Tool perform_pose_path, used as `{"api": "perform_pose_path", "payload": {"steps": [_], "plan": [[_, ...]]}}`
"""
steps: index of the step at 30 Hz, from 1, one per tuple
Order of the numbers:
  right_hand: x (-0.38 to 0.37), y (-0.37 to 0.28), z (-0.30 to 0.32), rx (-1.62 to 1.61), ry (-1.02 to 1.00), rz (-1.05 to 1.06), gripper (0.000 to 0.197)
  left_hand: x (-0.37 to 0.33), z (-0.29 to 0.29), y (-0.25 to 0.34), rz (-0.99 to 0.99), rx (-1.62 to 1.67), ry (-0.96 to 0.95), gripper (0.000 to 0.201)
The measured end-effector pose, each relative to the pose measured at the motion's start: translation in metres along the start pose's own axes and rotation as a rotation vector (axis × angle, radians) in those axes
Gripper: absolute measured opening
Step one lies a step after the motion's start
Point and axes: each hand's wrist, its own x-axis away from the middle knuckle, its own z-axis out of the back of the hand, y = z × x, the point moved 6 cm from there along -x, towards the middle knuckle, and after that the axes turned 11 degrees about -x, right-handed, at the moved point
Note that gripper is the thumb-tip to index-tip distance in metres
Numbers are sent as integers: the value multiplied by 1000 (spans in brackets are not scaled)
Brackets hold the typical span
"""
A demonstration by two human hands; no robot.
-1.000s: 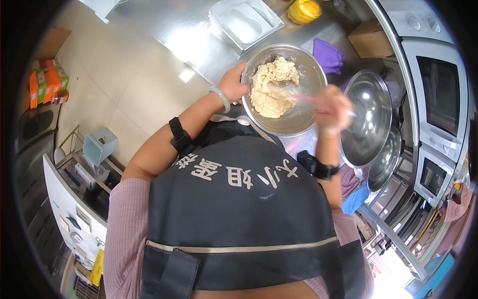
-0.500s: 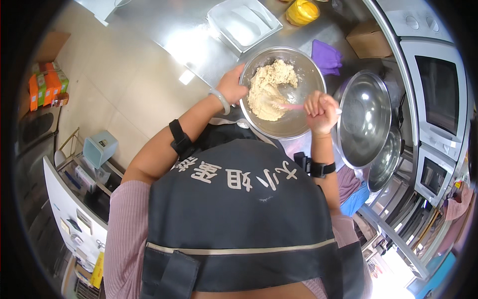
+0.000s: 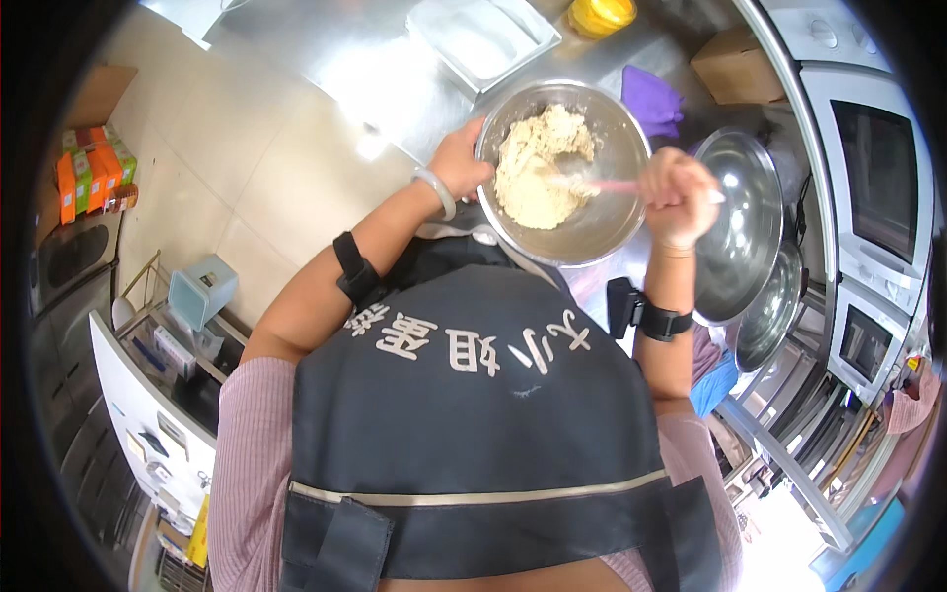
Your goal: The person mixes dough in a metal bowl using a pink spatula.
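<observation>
A steel mixing bowl (image 3: 619, 148) holds a pale, thick, lumpy dough (image 3: 533, 187), heaped toward its left side. My left hand (image 3: 460, 163) grips the bowl's left rim, thumb on the inside and fingers around the outer wall. In my closed right hand (image 3: 679, 195), over the bowl's right rim, is a pink-handled spatula (image 3: 619, 185). Its handle slants left into the bowl; its blurred head meets the dough's right side. A white handle end sticks out past my fist.
Two large steel bowls (image 3: 740, 222) stand at the right, partly overlapping. Beyond the mixing bowl are a white rectangular tray (image 3: 483, 44), a purple cloth (image 3: 651, 102), a yellow container (image 3: 602, 15) and a cardboard box (image 3: 735, 69). White ovens (image 3: 873, 158) line the right side.
My right hand has moved right and slightly away from me with the spatula, its fist now farther over the rim. The dough has shifted in shape. My left hand keeps its grip.
</observation>
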Motion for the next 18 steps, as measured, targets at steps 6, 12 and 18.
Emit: {"api": "perform_pose_path", "payload": {"steps": [6, 12, 18], "plan": [[11, 51, 15, -88, 58, -37, 30, 0, 1, 18, -31, -87, -23, 62], [-5, -8, -27, -16, -63, 154, 30, 6, 1, 12, 10, -89, -26, 62], [11, 41, -14, 6, 29, 66, 27, 5, -2, 13, 48, -87, -36, 65]]}}
